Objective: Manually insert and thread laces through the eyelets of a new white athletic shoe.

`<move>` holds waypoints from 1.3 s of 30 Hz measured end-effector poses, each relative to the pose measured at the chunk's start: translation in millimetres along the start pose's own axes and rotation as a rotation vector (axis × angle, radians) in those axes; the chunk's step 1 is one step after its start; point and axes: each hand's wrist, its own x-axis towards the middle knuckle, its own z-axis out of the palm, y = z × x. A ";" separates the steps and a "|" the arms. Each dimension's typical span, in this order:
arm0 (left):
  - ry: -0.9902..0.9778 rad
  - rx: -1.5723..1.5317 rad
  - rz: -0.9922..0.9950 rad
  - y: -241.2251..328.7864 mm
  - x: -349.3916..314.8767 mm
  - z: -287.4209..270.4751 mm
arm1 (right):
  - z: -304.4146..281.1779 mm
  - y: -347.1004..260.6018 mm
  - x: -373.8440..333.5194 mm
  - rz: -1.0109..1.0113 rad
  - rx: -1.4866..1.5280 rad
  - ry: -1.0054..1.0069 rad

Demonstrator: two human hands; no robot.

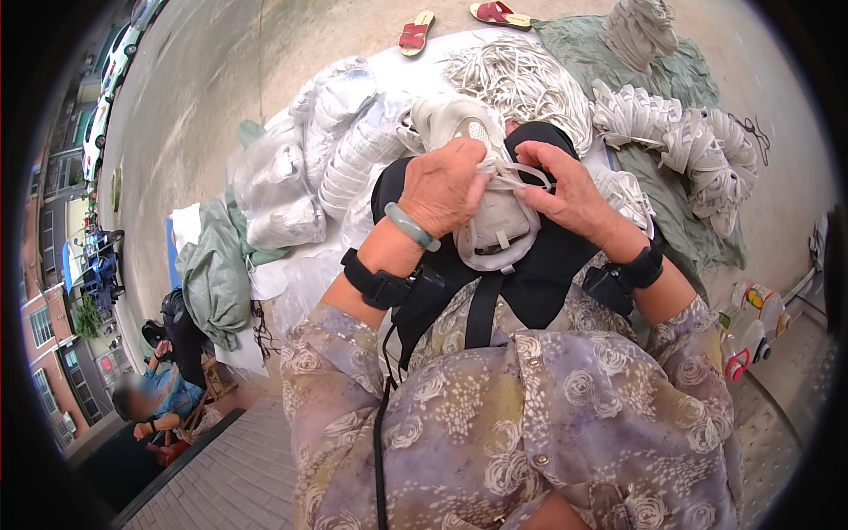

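Note:
A white sneaker (496, 225) lies on my lap over black cloth, its heel loop toward me and its toe pointing away. My left hand (444, 184), with a pale green bangle above its wrist, is closed in a pinch on the white shoelace (523, 168) over the lacing. Across from it, my right hand (570, 190) curls its thumb and forefinger around a loop of that lace. Part of the sneaker's upper is covered by my left fingers.
Beyond my lap lies a heap of white laces (521, 79). Bagged white shoe parts (287, 185) are at left; bundled white shoe parts (662, 124) rest on green cloth at right. Red slippers (415, 35) sit at the far edge. Bottles (751, 327) stand right; another person (159, 397) sits left.

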 end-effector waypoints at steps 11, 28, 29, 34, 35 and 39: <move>-0.114 -0.327 -0.107 -30.8 -17.3 -1.7 | -4.7 7.5 -3.4 0.131 0.137 -0.054; -0.202 -0.754 -0.321 -47.9 -32.2 5.2 | -9.9 7.1 -1.8 0.160 0.266 -0.073; -0.202 -0.753 -0.321 -45.9 -31.5 4.2 | -9.7 8.4 -2.1 0.159 0.265 -0.073; -0.140 -0.564 -0.312 -37.5 -35.4 9.8 | -8.1 -2.7 -10.5 0.189 0.159 0.029; -0.136 -0.564 -0.315 -34.6 -35.5 10.7 | -10.0 -6.7 -14.0 0.187 0.158 0.025; -0.067 -0.560 -0.388 -24.5 -35.2 14.5 | -22.3 -7.1 -34.2 0.274 -0.178 -0.008</move>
